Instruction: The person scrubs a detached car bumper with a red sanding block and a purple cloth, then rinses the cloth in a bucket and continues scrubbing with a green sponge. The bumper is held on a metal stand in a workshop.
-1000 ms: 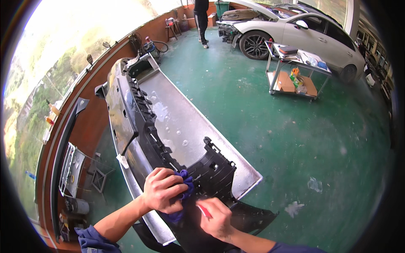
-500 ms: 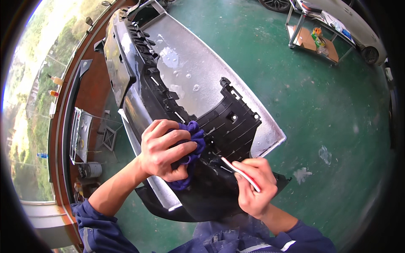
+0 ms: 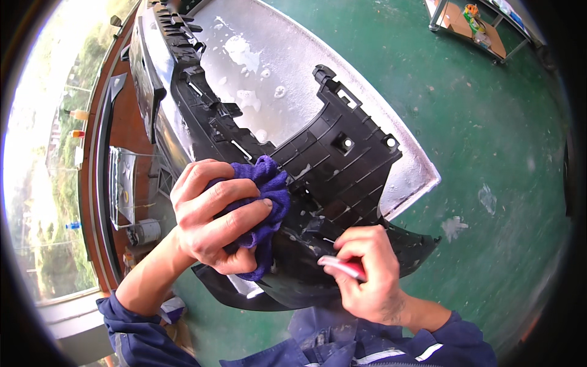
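Observation:
A black plastic car bumper [image 3: 293, 275] lies lengthwise before me, with a ribbed, slotted inner panel [image 3: 342, 165] on its right side. My left hand [image 3: 211, 220] is closed around a crumpled purple cloth [image 3: 269, 189], which rests against the bumper. To its right, my right hand [image 3: 373, 275] grips a slim red-and-white tool [image 3: 343, 268]; its exact kind is unclear. The tool's pale end points left, over the bumper's near part, and I cannot tell whether it touches. Small pale marks dot the black surface between my hands.
Under the bumper is a large whitish tray-like stand [image 3: 409, 183] with a raised rim. A wheeled cart [image 3: 477, 37] holding cardboard and small items stands at the far right. Along the left are a window ledge, a metal frame [image 3: 125, 189] and a bucket [image 3: 145, 232].
The view has shifted closer to the bumper. The tool in my right hand has swung from pointing up at the inner panel to lying flatter, lower down. My left hand still holds the cloth.

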Available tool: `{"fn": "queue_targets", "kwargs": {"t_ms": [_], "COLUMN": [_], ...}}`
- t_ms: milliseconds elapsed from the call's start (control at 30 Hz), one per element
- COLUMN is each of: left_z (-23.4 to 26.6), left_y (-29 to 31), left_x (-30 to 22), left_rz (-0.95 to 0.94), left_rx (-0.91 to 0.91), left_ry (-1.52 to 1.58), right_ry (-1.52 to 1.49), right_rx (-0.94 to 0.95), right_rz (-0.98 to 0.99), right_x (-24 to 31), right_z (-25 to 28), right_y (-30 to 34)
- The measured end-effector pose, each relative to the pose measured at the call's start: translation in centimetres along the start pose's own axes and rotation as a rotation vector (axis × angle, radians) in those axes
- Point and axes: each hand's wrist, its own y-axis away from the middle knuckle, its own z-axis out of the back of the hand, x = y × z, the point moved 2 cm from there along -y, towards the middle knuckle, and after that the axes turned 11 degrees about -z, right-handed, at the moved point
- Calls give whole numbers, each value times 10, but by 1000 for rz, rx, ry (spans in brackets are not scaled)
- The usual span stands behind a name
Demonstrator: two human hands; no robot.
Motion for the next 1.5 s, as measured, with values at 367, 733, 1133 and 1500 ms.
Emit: {"fn": "queue_targets", "kwargs": {"t_ms": [367, 733, 1133, 1500], "left_z": [3, 3, 1, 3], "left_y": [5, 5, 0, 2], "left_x": [-2, -1, -3, -4], "left_rz": [44, 64, 62, 72], "left_rx": [45, 55, -30, 61], "left_ry": [16, 39, -4, -17], "right_ry": [65, 63, 45, 183], "right_rx": [-22, 85, 234, 64], "right_rz": [138, 294, 506, 371], "right_x": [-15, -16, -14, -20], "right_z": [0, -7, -9, 2], "right_y": [-9, -23, -46, -23]}}
